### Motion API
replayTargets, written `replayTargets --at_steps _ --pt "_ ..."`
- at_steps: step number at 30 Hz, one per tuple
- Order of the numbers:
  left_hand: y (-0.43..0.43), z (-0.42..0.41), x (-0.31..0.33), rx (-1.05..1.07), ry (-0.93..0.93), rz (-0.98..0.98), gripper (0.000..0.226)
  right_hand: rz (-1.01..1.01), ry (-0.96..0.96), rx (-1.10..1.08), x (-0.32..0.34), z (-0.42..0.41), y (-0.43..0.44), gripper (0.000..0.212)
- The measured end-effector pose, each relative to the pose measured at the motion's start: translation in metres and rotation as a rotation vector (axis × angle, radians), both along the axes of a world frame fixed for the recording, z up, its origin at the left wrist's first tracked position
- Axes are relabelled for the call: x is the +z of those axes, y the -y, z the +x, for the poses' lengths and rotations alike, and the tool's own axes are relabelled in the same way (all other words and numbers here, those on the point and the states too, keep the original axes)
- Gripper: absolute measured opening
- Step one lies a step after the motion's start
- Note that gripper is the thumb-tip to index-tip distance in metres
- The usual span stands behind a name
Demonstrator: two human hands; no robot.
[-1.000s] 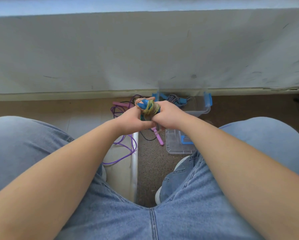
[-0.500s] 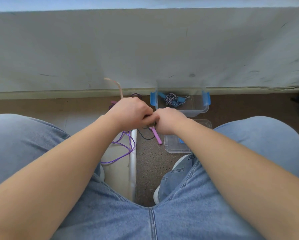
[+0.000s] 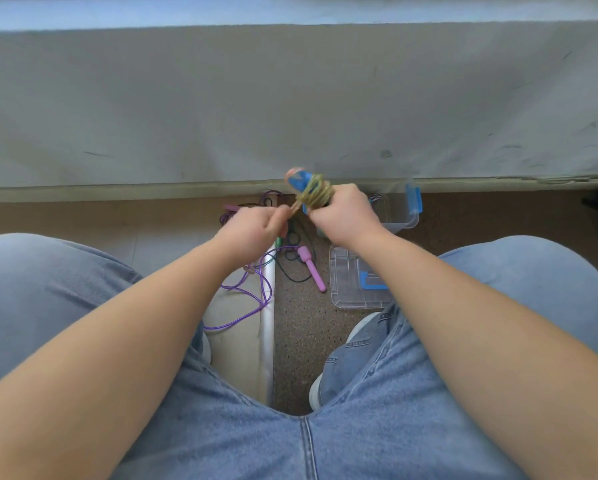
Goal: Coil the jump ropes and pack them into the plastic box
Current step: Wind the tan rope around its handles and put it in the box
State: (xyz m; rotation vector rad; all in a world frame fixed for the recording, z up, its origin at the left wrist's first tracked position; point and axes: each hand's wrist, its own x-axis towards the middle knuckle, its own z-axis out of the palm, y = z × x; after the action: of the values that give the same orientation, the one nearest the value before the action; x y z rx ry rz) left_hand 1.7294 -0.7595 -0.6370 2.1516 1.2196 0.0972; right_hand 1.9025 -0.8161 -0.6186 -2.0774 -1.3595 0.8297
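Two hands: left hand (image 3: 252, 230), right hand (image 3: 342, 216). Three jump ropes plainly countable: olive rope (image 3: 314, 195), purple rope (image 3: 256, 296), black rope (image 3: 294, 271). Two pink handles (image 3: 312, 268). One plastic box (image 3: 408, 211), one lid (image 3: 346, 289).

The hands have drawn apart: the right hand (image 3: 344, 216) has lifted the blue handles (image 3: 299, 178), wound in yellow-green rope (image 3: 314, 196), into sight, and the left hand (image 3: 252, 230) now pulls its end taut

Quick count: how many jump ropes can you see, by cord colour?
yellow-green rope, in right hand: 1
purple rope: 1
black rope: 1
striped rope, in plastic box: 1
Total: 4
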Motion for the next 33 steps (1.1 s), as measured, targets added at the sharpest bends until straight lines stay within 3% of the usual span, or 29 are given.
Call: replayTargets --at_steps 2,6,9,11,12,18,20,22,24,27,31,33 --pt "0.012 0.01 -0.002 -0.186 -0.031 0.02 0.027 -0.073 0.069 -0.103 -0.005 0.011 -0.005 0.005" --pt "0.016 0.023 0.01 -0.505 -0.109 0.262 0.028 -0.293 0.35 -0.029 -0.013 0.013 0.002 0.031" --pt "0.01 0.019 0.022 -0.657 -0.193 0.53 0.038 -0.341 0.597 0.375 -0.011 0.001 0.011 0.024" --pt "0.003 0.014 0.028 -0.621 -0.165 0.573 0.046 -0.274 0.663 0.613 -0.009 -0.006 0.015 0.003" --pt "-0.002 0.012 0.028 -0.585 -0.128 0.542 0.048 -0.24 0.657 0.688 -0.01 -0.007 0.016 0.008" --pt "-0.009 0.007 0.022 -0.238 0.101 0.163 0.056 -0.033 0.486 0.728 -0.011 -0.006 0.012 0.006" --pt "-0.009 0.007 0.023 -0.135 0.156 0.038 0.051 0.031 0.374 0.675 -0.009 -0.006 0.012 0.019" --pt "-0.008 0.009 0.025 -0.023 0.291 -0.092 0.029 0.075 0.192 0.571 -0.007 -0.008 0.015 0.026" --pt "-0.005 0.013 0.03 0.106 0.497 -0.266 0.014 0.103 -0.003 0.455 -0.007 -0.011 0.016 0.018" --pt "-0.001 0.02 0.034 0.212 0.659 -0.447 0.02 0.113 -0.259 0.267 -0.01 -0.008 0.013 0.016" --pt "0.001 0.022 0.032 0.272 0.674 -0.466 0.021 0.058 -0.271 0.063 -0.012 -0.001 0.007 0.03" --pt "0.003 0.023 0.033 0.331 0.701 -0.462 0.025 0.023 -0.2 -0.046 -0.016 0.003 0.003 0.024"
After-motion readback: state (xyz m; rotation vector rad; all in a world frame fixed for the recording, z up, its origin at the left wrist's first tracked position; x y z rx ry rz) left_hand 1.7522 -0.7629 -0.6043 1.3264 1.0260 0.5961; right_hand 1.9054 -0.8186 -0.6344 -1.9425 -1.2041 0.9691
